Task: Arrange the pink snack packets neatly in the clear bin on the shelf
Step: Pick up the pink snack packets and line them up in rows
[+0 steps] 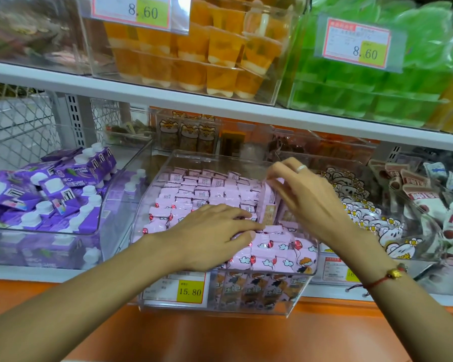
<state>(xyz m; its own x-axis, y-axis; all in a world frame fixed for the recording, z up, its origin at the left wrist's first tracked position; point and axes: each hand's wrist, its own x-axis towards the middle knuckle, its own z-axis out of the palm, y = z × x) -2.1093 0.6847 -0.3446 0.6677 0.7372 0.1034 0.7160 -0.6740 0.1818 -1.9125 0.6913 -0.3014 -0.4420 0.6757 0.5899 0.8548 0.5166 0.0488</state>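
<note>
Left bin (104, 205): clear, holds purple drink cartons (50, 189) with white caps, piled loosely.

Centre, lower shelf (16, 274): clear bin (302, 283) with curved front, filled with pink snack packets (207, 184). Back rows stand on edge in fairly even lines; front row (272, 257) lies flatter, showing cloud and balloon print. Yellow price tag (190, 291) reading 15.80 on the bin front, lower left.

Left hand (212, 236): palm down on the packets at front-centre, fingers straight and spread to the right, pressing flat. No grip, hand is just resting on the stack.

Right hand (304, 197): over the right side of the same bin, ring on one finger. Thumb and fingertips curl in and pinch the top edge of a standing packet (268, 202); narrow grip. That packet stands upright against the right-hand rows, printed back facing left. Red cord bracelet (385, 278) on that wrist.

Right of centre: another clear bin with white cartoon-print packets (364, 215), touching the centre bin's side. Further right, mixed white and red-brown packets (424, 194).

Upper shelf: orange jelly cups (207, 48) in a clear box, green ones (364, 82) beside it, both tagged 8.60.
</note>
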